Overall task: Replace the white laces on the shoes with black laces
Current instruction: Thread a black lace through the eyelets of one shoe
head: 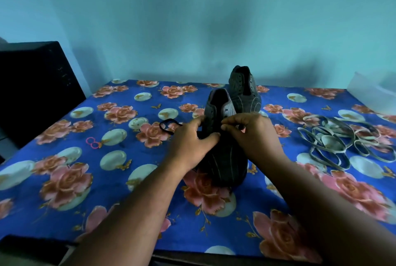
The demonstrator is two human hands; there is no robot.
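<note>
1. The near shoe (222, 148) stands on the floral cloth (64, 180) with its toe toward the person and its opening facing away. That puts the lower eyelets right under the fingers, which looks like the reason for turning it this way.
2. The left hand (190, 143) rests on the shoe's left flank, thumb pressed to the upper and forefinger reaching up to the eyelet row. Its fingers are bent around the shoe, probably to steady it. Whether it also holds lace I cannot tell.
3. The right hand (255, 133) sits over the right eyelet row with fingers curled and thumb and forefinger brought together in a pinch. What they pinch is too dark to see; by the task, I judge it is a black lace end being fed into a hole.
4. A loop of black lace (168, 125) lies on the cloth just left of the left hand, slack, likely so it can be drawn through freely.
5. The far shoe (244, 90) stands behind the near one, showing no lace, parked out of the way.
6. The white laces (342, 139) lie in a loose heap well to the right, already off both shoes.
7. My judgement: unlacing is done, and relacing of shoe 1 of 2 is only starting.
</note>
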